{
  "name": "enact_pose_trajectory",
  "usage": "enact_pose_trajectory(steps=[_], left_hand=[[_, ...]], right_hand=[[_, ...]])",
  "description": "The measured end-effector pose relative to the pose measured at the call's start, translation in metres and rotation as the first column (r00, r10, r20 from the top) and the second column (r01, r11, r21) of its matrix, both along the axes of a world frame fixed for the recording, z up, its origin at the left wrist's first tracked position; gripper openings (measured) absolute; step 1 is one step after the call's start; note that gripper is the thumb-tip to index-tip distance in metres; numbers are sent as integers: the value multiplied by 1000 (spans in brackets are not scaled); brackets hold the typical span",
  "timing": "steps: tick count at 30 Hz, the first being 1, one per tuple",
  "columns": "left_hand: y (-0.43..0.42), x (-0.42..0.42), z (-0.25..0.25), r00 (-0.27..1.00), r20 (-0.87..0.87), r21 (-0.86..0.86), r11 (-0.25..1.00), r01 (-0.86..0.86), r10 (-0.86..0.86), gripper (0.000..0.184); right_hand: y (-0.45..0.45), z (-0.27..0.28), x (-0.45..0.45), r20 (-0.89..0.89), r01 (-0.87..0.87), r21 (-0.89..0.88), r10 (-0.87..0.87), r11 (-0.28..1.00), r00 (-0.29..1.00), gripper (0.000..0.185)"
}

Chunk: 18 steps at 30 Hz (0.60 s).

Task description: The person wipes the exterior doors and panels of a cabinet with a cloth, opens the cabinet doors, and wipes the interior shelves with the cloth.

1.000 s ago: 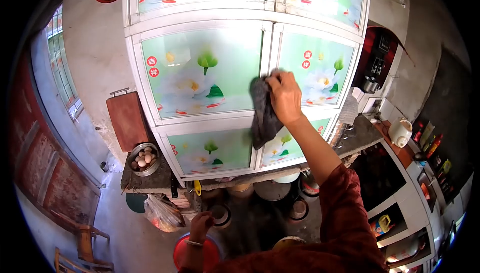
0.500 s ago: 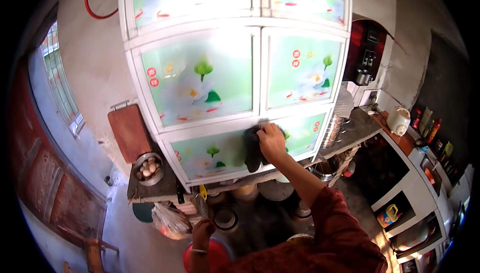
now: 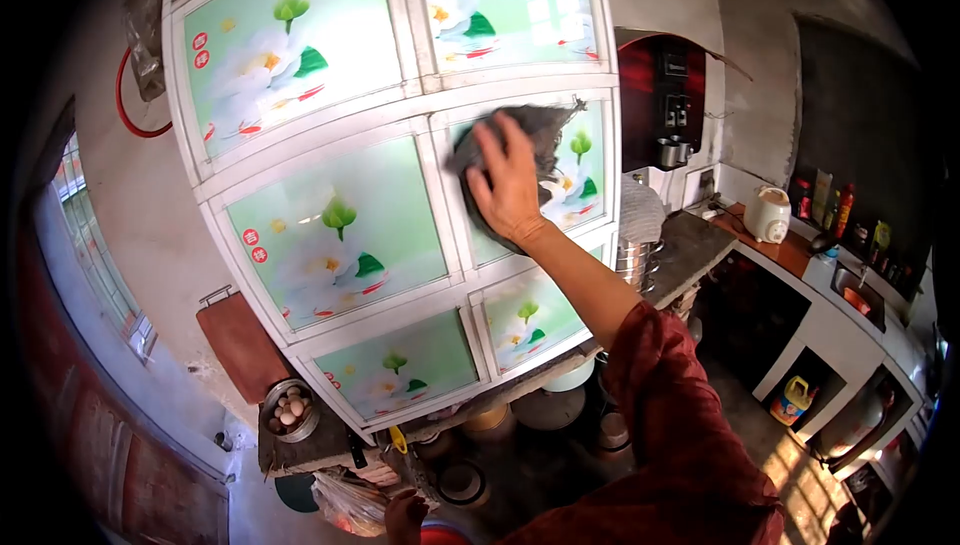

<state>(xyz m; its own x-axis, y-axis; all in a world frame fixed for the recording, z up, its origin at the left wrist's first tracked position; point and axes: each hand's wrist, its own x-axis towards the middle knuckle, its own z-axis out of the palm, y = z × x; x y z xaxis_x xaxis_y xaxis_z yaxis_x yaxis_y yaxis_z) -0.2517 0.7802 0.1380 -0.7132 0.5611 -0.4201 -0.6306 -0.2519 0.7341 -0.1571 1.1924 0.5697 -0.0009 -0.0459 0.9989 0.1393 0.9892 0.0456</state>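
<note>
My right hand presses a dark grey cloth against the right middle door of a white-framed cabinet. The fingers lie spread over the cloth, which covers much of that door's flower picture. Part of the cloth hangs loose at the upper right. Low at the bottom edge, my left hand shows only in part, near a clear plastic bag; its fingers cannot be made out.
On the ledge left of the cabinet sit a metal bowl of eggs and a brown cutting board. Pots stand beneath the ledge. To the right are steamer tiers, a white rice cooker and a counter with a sink.
My right hand has moved with the cloth from the cabinet's lower doors up to the right middle door, its fingers now spread. The view has shifted, and my left hand sits lower in it.
</note>
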Motion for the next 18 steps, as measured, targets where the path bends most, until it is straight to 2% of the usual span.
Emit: enact_pose_trajectory(steps=[1, 2, 3, 4, 5, 6, 8, 9, 10, 11, 12, 13, 14, 15, 16, 18], left_hand=[[6, 7, 12, 997, -82, 14, 1000, 4, -3, 23], [11, 14, 24, 987, -163, 28, 1000, 6, -1, 22], [15, 22, 35, 971, -241, 43, 999, 6, 5, 22], [16, 21, 42, 986, -168, 54, 998, -10, 19, 22], [16, 23, 50, 977, -211, 29, 999, -33, 38, 22], [13, 27, 65, 964, -263, 27, 999, -40, 45, 23], [3, 10, 64, 938, -344, -33, 997, -63, 48, 23], [-3, 5, 79, 924, -381, -118, 989, -91, 40, 22], [-10, -3, 88, 901, -432, -134, 985, -107, 39, 21], [-21, -29, 80, 895, -446, -187, 976, -111, 16, 21], [-23, -39, 102, 802, -593, -149, 970, -191, 67, 20], [-27, -61, 123, 711, -702, -153, 968, -199, 35, 21], [-28, -70, 166, 654, -757, -209, 950, -231, -8, 22], [-24, -87, 197, 552, -833, -134, 959, -248, 26, 23], [-17, -104, 225, 426, -902, -45, 966, -256, 71, 25], [12, -124, 287, 187, -976, 48, 945, -324, 114, 28]], right_hand=[[16, -14, -15, 187, 62, 145, -89, 988, 978, 55], [26, -19, -16, 282, 56, 76, -75, 996, 956, 59], [45, -22, -24, 222, -67, 74, 49, 995, 974, 60], [42, -15, -20, 248, -63, -41, 72, 997, 966, 59], [56, -8, -19, 124, 16, 73, -25, 997, 992, 59], [74, -8, -10, 36, 69, 47, -70, 997, 997, 56], [121, -13, 15, -124, 269, -7, -267, 963, 956, 50], [144, -24, 30, -99, 377, -81, -384, 923, 918, 49], [169, -35, 47, -69, 488, -142, -501, 861, 863, 48], [183, -42, 63, 30, 539, -224, -547, 812, 836, 46], [195, -48, 79, 130, 597, -296, -588, 745, 798, 44], [205, -45, 95, 177, 533, -287, -502, 796, 846, 43], [213, -36, 108, 213, 462, -285, -415, 839, 885, 42], [220, -22, 116, 180, 419, -329, -380, 846, 907, 36], [216, -5, 124, 39, 251, -426, -260, 869, 965, 29], [207, 33, 132, -80, 148, -468, -208, 871, 975, 24]])
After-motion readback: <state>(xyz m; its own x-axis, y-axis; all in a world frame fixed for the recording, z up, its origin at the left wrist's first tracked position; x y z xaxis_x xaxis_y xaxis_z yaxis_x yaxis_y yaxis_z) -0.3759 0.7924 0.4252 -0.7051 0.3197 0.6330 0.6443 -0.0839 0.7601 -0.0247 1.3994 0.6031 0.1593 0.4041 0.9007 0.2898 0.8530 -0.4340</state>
